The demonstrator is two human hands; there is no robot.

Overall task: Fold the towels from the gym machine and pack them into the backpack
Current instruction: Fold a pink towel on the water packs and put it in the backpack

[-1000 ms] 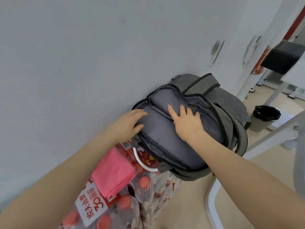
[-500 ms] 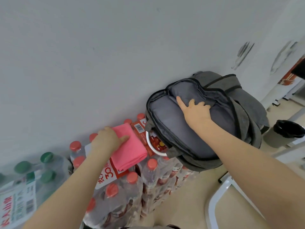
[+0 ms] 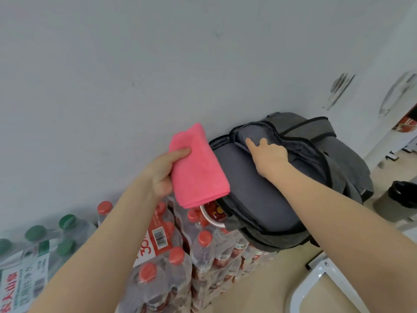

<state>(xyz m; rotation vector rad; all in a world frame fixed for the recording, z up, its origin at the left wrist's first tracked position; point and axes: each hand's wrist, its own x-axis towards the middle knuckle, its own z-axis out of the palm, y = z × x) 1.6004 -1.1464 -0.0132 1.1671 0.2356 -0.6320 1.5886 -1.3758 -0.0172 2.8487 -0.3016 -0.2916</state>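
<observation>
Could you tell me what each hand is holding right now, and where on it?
The left hand grips the folded pink towel along its left edge. The right hand grips the grey backpack at its opening.

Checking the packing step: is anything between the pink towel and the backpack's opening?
Nothing visible. The left hand holds the folded pink towel beside the backpack, whose opening the right hand holds apart.
</observation>
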